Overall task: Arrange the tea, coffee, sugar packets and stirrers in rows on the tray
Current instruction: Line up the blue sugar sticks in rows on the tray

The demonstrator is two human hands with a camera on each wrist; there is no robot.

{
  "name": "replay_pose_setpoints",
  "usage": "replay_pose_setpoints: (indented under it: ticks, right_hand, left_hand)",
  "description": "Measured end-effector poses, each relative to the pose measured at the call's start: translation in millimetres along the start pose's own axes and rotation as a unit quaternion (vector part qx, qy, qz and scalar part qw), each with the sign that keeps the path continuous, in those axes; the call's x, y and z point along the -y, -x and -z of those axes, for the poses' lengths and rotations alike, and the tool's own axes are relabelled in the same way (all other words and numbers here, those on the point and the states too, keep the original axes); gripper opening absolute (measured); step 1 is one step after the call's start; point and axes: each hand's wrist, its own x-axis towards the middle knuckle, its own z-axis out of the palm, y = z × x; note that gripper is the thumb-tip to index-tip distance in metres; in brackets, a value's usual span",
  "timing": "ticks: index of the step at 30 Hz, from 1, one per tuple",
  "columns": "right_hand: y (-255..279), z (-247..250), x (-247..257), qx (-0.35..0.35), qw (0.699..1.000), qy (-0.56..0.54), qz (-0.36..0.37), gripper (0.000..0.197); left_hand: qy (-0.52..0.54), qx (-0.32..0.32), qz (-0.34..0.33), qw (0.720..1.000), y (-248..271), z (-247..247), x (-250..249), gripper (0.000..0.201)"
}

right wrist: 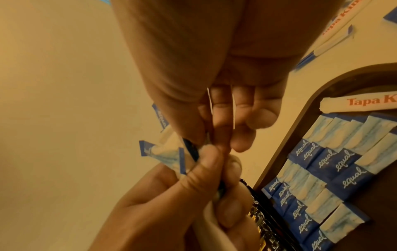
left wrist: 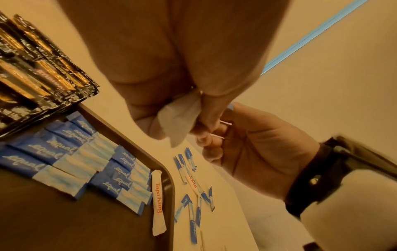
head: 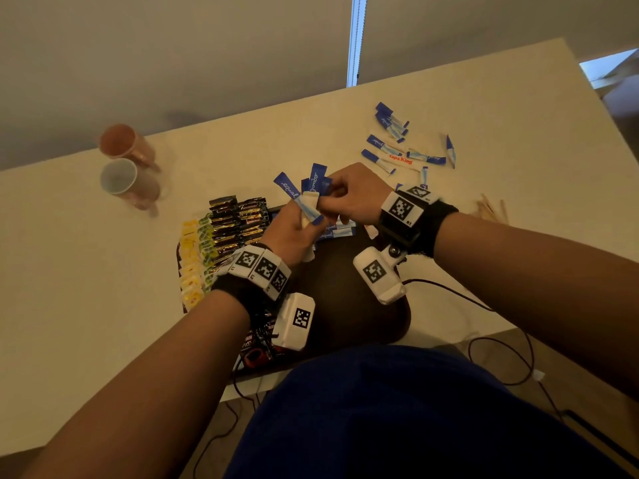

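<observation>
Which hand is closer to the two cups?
Left. The left hand is above the tray's far edge, on the side of the cups. The right hand is farther off, toward the loose packets.

I see the dark tray (head: pixel 363 305) at the worktop's near edge. Yellow and green tea packets (head: pixel 195 261) line its left end, black coffee sachets (head: pixel 238 226) beside them, then blue sugar packets (left wrist: pixel 64 152) in overlapping rows. Loose sugar packets (head: pixel 397 143) and wooden stirrers (head: pixel 491 209) lie towards the right edge.
</observation>
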Motion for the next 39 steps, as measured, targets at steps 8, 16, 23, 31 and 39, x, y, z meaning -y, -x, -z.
replay_pose_setpoints:
  ticks: [8,16,23,31,39]
  right_hand:
    - [-1,1,-1,-0.043,0.998,-0.047,-0.03,0.011]
    - [-2,12,-17,-0.136,0.987,-0.062,-0.066,0.005]
    - [-7,-19,-64,0.121,0.925,0.356,-0.056,0.024]
    - [-9,-48,-82,0.195,0.891,0.407,-0.035,0.03]
    - [-6,-44,-93,0.189,0.91,0.369,-0.019,0.02]
  left_hand:
    - [0.025,-0.017,0.031,0.999,5,4,-9,0.016]
    - [0.063,-0.037,0.073,0.995,9,1,-5,0.017]
    - [0.057,-0.04,0.079,0.994,14,9,2,0.021]
    - [0.059,-0.052,0.101,0.992,18,16,20,0.021]
    - [0.074,-0.06,0.11,0.989,19,19,25,0.016]
